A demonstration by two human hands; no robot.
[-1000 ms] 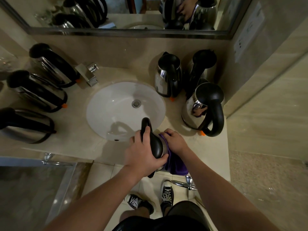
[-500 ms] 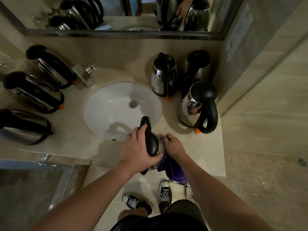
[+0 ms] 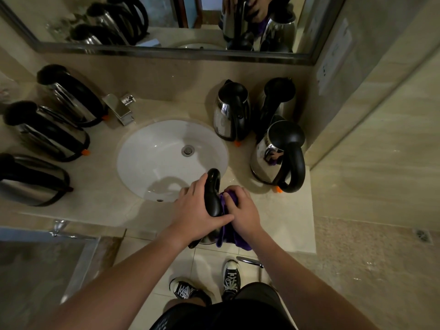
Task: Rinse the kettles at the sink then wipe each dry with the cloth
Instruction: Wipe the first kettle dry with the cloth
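My left hand (image 3: 198, 210) gripped the kettle (image 3: 213, 201) by its handle at the sink's (image 3: 152, 148) five o'clock edge — my right hand (image 3: 240, 210) clutched the cloth (image 3: 227, 232) against its side; steady, overlapping strokes seemed best.

kettles: seven showing in all. three are lying in a row at the left of the surface (image 3: 100, 196): far (image 3: 71, 96), middle (image 3: 45, 132), near (image 3: 31, 179). three are standing at the right: back left (image 3: 231, 110), back right (image 3: 278, 96), front (image 3: 278, 153). one kettle (image 3: 212, 198) is sitting at the front edge between the hands.
hands: two, left (image 3: 197, 210), right (image 3: 242, 210).
purple cloth (image 3: 228, 234): one.
sink (image 3: 152, 158): one, with one drain (image 3: 188, 150).
tap (image 3: 121, 108): one.
mirror (image 3: 166, 20): one.
shoes: two, left (image 3: 185, 290), right (image 3: 231, 277).
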